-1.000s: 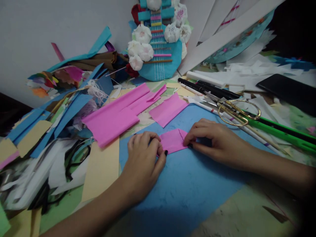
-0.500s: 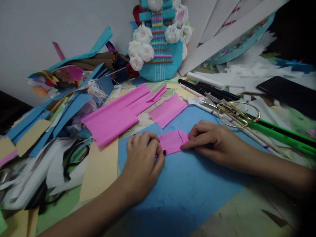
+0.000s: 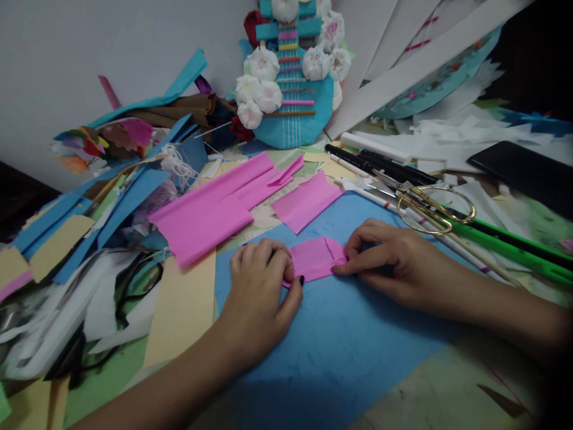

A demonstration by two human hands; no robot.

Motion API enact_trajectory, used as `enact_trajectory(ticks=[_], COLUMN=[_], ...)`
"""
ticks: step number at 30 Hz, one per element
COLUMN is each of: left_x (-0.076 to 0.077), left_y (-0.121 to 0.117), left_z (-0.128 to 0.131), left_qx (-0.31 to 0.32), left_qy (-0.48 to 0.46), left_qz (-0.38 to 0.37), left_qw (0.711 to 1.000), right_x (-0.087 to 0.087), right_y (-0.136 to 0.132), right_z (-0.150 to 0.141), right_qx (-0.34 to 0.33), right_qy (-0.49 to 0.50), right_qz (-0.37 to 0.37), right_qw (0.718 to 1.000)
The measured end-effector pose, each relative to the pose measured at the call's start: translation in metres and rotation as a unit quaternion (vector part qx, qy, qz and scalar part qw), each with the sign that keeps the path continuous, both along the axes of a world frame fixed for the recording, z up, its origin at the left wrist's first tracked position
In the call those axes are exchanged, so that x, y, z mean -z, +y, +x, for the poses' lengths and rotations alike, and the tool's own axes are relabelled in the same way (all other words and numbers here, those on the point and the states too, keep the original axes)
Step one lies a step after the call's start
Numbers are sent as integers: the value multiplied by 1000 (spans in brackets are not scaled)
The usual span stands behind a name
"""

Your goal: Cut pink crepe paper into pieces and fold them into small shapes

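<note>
A small folded pink paper piece [image 3: 316, 258] lies on a blue sheet [image 3: 340, 340] in front of me. My left hand [image 3: 262, 292] pinches its left edge with curled fingers. My right hand [image 3: 394, 263] grips its right edge, fingers pressed together on the fold. A larger pink crepe sheet [image 3: 210, 209] and a second pink piece [image 3: 304, 200] lie just beyond the hands.
Gold-handled scissors [image 3: 425, 203], black pens [image 3: 380, 164] and green sticks [image 3: 514, 245] lie to the right. A black phone [image 3: 523, 170] sits at far right. A blue paper guitar with white flowers [image 3: 290, 77] stands at the back. Blue, yellow and white scraps [image 3: 80, 239] pile at left.
My right hand's fingers have slid a little along the pink piece's right edge, tightening the fold. The left hand stays in place.
</note>
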State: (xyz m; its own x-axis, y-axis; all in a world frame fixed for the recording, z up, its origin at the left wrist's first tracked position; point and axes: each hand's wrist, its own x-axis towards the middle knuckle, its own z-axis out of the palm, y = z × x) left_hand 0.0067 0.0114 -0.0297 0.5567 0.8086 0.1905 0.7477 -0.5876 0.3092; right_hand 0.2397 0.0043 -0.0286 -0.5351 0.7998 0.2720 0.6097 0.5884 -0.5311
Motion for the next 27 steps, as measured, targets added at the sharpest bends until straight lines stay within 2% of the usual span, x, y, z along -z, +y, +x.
enact_trajectory(ticks=[6, 10, 14, 17, 19, 27], left_x=[2, 3, 4, 5, 7, 8], left_y=[0, -2, -8, -14, -17, -19], left_z=[-2, -4, -4, -5, -5, -7], left_qx=[10, 42, 82, 133, 157, 163], left_qy=[-19, -26, -33, -14, 11, 71], left_qz=[4, 44, 149, 249, 289, 277], left_qw=[1000, 998, 985, 959, 944, 944], right_x=[-2, -3, -5, -6, -7, -10], right_y=[1, 1, 0, -2, -3, -6], right_z=[2, 4, 3, 2, 2, -1], right_qx=[9, 3, -4, -18, -33, -28], right_qy=[18, 9, -13, -23, -22, -24], right_qz=[-20, -13, 7, 38, 51, 57], right_qw=[1000, 1000, 1000, 999, 998, 998])
